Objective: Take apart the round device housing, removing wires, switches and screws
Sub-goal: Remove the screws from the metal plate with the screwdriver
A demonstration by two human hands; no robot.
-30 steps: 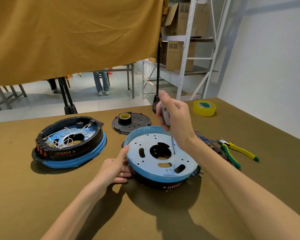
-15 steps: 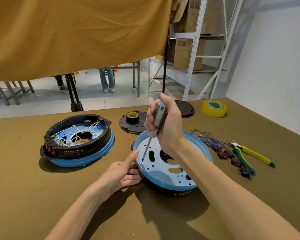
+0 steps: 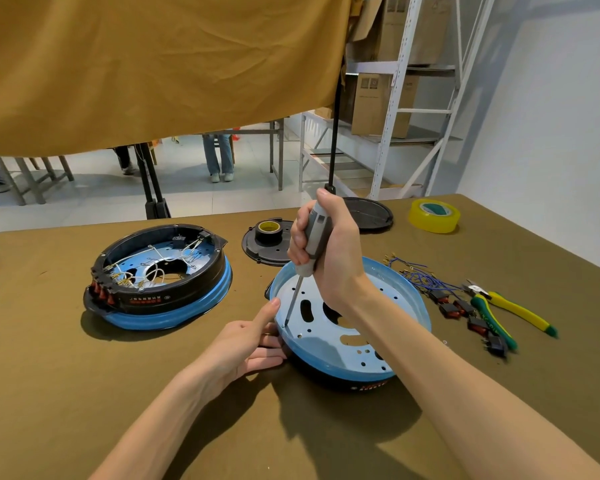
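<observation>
A round housing (image 3: 406, 303) with a blue rim, black base and perforated metal plate lies in front of me. My right hand (image 3: 329, 258) grips a grey screwdriver (image 3: 312, 244) upright, its tip down on the plate near the left rim. My left hand (image 3: 246, 344) presses against the housing's left side, thumb raised along the rim. A second round housing (image 3: 160, 278), with white wires and red switches still inside, sits to the left. Removed blue wires (image 3: 420, 275) and several loose black switches (image 3: 465, 313) lie to the right.
Green-and-yellow pliers (image 3: 506, 313) lie beside the switches. A yellow tape roll (image 3: 433, 215) sits at the far right, a black cover with a small tape roll (image 3: 269, 230) and another black disc (image 3: 371, 213) behind. An ochre cloth hangs above; shelving stands beyond.
My right hand swung the screwdriver from the plate's centre to its left rim, tip now down there. The view shifted, so things sit further right. My left hand stayed on the housing.
</observation>
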